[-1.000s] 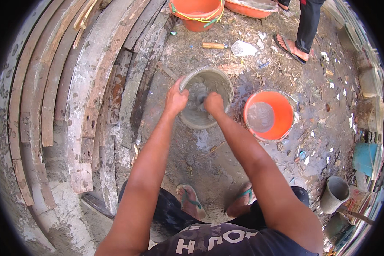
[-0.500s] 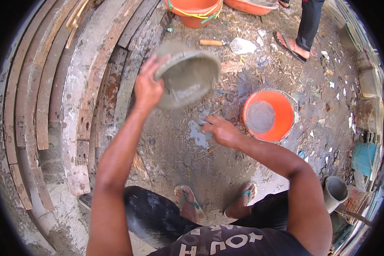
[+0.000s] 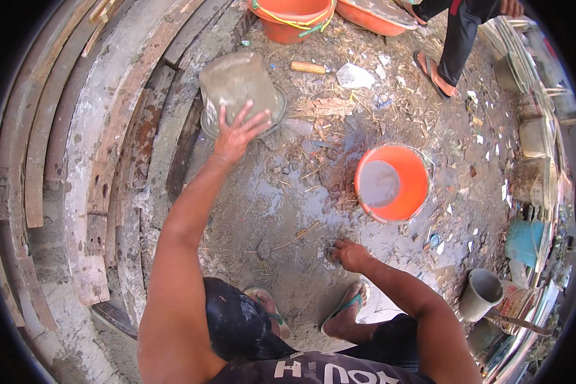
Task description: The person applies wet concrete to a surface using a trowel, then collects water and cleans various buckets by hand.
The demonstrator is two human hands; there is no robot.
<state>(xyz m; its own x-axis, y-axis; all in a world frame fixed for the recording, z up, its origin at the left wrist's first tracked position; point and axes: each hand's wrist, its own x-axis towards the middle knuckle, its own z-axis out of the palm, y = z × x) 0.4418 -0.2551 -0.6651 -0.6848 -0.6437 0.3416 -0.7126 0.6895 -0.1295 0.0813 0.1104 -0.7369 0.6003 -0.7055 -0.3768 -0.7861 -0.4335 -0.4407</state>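
My left hand [image 3: 237,133] lies with its fingers spread against the side of a grey, cement-coated bucket [image 3: 233,77]. The bucket is turned over, its rim toward me and down by the muddy ground. Low over the wet ground in front of my feet, my right hand [image 3: 352,256] has its fingers curled together around a small dark thing I cannot make out. To the right of centre stands an orange bucket [image 3: 413,176] with murky grey water [image 3: 379,183] in it, apart from both hands.
Long wooden planks [image 3: 118,96] run along the left. Another orange bucket [image 3: 288,32] and an orange basin [image 3: 371,19] sit at the back, near another person's leg [image 3: 461,51]. A grey pail [image 3: 480,294] and a teal container [image 3: 525,243] line the right edge.
The grey bucket has gone from held up, mouth showing, to turned over on the left. My left hand went from gripping its rim to spread on its side. My right hand moved nearer me.
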